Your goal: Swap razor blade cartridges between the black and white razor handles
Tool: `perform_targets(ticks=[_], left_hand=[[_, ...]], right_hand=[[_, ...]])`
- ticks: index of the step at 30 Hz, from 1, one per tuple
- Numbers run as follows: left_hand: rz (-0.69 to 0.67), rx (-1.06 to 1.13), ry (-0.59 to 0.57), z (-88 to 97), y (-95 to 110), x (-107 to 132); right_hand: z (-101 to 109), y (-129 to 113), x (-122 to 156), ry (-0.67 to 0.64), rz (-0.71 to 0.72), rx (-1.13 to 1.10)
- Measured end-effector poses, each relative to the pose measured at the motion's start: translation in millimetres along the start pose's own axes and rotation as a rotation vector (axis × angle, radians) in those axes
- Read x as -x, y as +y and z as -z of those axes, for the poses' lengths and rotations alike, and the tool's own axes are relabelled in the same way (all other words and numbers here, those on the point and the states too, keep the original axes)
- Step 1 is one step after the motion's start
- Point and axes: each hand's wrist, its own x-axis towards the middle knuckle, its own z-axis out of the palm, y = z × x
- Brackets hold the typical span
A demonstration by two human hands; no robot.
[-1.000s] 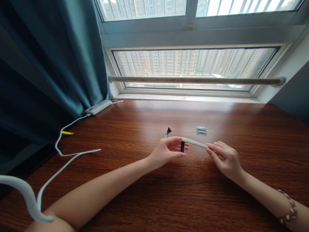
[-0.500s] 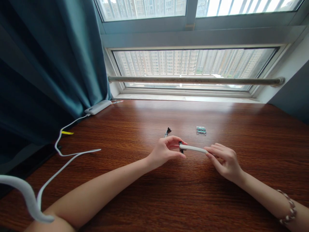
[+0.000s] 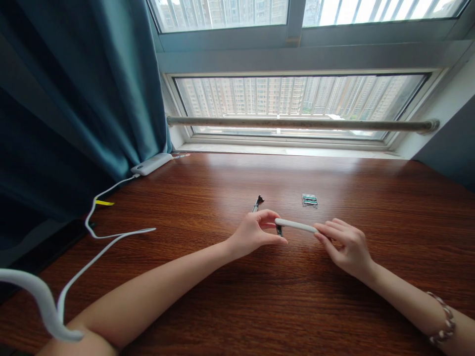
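Note:
My right hand pinches the end of a slim white handle that lies almost level above the wooden table. My left hand is closed on a small black piece at the handle's other end, thumb below and fingers above. Just behind my left hand a small dark tool lies on the table. A small clear pack with green parts rests farther back to the right.
A white power bank sits at the back left by the teal curtain, and its white cable trails over the table's left side. A window with a metal rail runs behind the table.
The white handle dropped from a tilt to nearly level and shifted slightly left. The black piece, once hanging clearly below the handle's tip, is now tucked in between my left fingers.

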Motion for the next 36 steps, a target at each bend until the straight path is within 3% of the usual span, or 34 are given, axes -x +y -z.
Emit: perform_targets(ticks=[8, 14, 23, 31, 36], left_hand=[[-0.011, -0.032, -0.046, -2.2, 1.8, 2.3], [-0.067, -0.050, -0.038, -2.4, -0.6, 2.0], [0.068, 0.079, -0.066, -2.3, 2.8, 3.1], [0.063, 0.115, -0.010, 0.1, 3.3, 1.9], [0.070, 0.075, 0.012, 0.7, 3.4, 1.6]], right_hand=[[3.2, 0.2, -0.5, -0.087, 0.095, -0.033], [1.2, -3.6, 1.1, -0.013, 0.048, 0.081], [-1.3, -2.3, 2.5, 0.082, 0.004, 0.121], [-2.9, 1.1, 0.9, 0.175, -0.025, -0.026], [-1.1, -0.5, 0.7, 0.125, 0.014, -0.076]])
